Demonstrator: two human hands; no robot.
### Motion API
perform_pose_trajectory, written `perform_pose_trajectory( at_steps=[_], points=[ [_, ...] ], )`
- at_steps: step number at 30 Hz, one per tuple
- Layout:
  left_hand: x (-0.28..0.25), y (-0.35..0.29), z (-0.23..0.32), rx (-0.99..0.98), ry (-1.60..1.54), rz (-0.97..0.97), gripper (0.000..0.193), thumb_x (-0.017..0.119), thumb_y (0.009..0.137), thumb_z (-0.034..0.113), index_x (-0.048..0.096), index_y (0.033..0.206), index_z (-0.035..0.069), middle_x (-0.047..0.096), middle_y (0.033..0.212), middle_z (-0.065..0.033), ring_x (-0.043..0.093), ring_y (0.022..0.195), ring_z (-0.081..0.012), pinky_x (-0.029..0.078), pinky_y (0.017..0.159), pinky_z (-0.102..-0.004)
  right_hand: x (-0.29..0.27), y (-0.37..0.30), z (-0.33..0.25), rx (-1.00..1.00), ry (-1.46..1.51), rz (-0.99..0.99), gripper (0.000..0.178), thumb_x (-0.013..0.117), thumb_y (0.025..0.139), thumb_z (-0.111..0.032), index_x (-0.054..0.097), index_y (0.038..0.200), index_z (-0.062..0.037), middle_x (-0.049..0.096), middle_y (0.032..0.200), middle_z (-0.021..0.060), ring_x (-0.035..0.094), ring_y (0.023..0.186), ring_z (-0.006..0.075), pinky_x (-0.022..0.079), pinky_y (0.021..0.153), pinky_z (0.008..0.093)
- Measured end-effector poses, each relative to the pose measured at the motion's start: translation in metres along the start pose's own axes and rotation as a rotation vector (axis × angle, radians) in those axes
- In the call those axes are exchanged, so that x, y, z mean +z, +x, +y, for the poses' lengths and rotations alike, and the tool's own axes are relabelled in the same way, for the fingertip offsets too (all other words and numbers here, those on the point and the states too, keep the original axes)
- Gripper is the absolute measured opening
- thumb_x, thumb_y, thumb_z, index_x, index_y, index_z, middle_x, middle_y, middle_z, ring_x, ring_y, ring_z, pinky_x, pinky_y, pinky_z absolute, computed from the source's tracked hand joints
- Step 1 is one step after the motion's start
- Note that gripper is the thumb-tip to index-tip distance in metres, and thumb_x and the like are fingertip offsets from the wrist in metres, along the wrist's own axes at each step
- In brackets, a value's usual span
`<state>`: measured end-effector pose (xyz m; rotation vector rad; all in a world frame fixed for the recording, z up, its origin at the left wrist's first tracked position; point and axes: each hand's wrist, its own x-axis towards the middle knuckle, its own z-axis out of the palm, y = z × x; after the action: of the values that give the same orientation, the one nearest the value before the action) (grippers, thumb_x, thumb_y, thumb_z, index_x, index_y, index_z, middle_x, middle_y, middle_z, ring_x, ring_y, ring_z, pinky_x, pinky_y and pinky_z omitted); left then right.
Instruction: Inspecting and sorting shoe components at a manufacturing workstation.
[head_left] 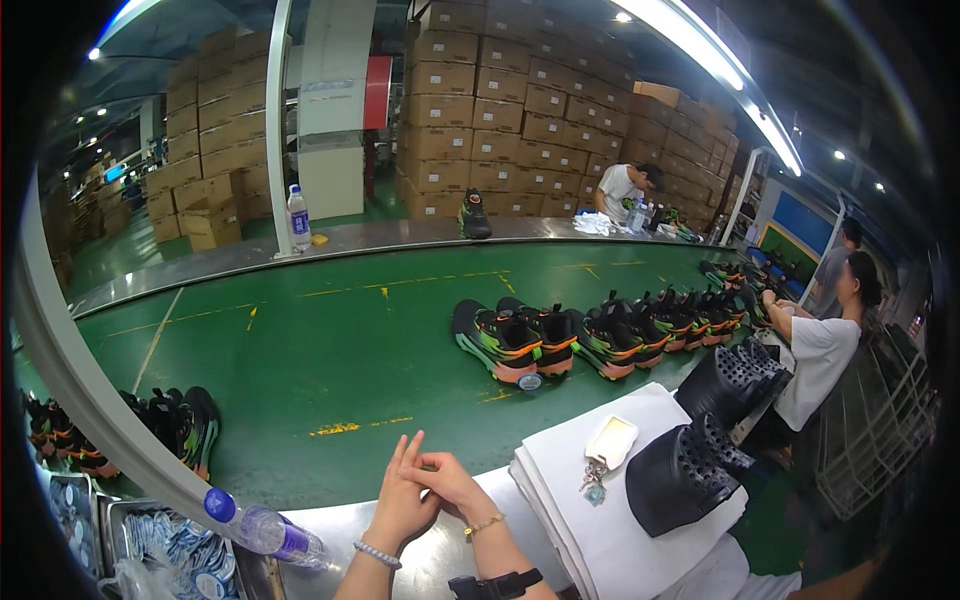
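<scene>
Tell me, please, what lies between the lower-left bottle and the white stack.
In the head view: the left hand, the right hand and part of the metal ledge.

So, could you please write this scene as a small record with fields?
Contact: left hand touches right hand; no object visible in either
To their left: clear bottle with purple cap
Ahead: green surface with a row of black, orange and green shoes
To their right: small pale case on layered white material
Nearest co-worker: person in white top, at right
</scene>
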<state>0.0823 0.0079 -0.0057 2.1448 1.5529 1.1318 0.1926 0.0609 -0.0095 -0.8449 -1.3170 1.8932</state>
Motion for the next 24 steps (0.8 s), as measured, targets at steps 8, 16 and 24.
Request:
perform_pose_trajectory(
  at_steps=[8,16,24],
  points=[
    [-0.006,0.000,0.001,-0.066,0.013,-0.050,0.054,0.064,0.073,0.014,0.049,0.121,-0.005,0.027,0.146,-0.0166,0.023,0.135,-0.0386,0.027,0.109,-0.0442,0.001,0.001,0.001,0.046,-0.005,-0.049,0.025,0.069,0.083,-0.020,0.063,0.093,0.0022,0.061,0.081,0.0026,0.056,0.072,0.0088,0.046,0.063,0.0235],
    [0.007,0.000,0.006,0.072,0.122,-0.005,0.033,0.064,0.075,0.015,0.062,0.106,0.001,0.038,0.139,-0.0205,0.038,0.127,-0.0382,0.038,0.101,-0.0420,-0.014,0.009,0.022,-0.181,-0.096,0.289,0.024,0.064,0.087,-0.022,0.065,0.089,0.0020,0.063,0.081,0.0024,0.055,0.072,0.0070,0.044,0.063,0.0214],
    [-0.003,0.007,0.014,-0.027,-0.220,0.203,0.023,0.058,0.078,0.002,0.064,0.100,0.002,0.063,0.102,-0.0142,0.061,0.095,-0.0309,0.047,0.086,-0.0359,-0.020,0.008,0.002,-0.232,0.789,0.276,0.029,0.057,0.091,-0.033,0.058,0.096,-0.0048,0.061,0.102,0.0103,0.056,0.105,0.0253,0.045,0.091,0.0397]
  ],
)
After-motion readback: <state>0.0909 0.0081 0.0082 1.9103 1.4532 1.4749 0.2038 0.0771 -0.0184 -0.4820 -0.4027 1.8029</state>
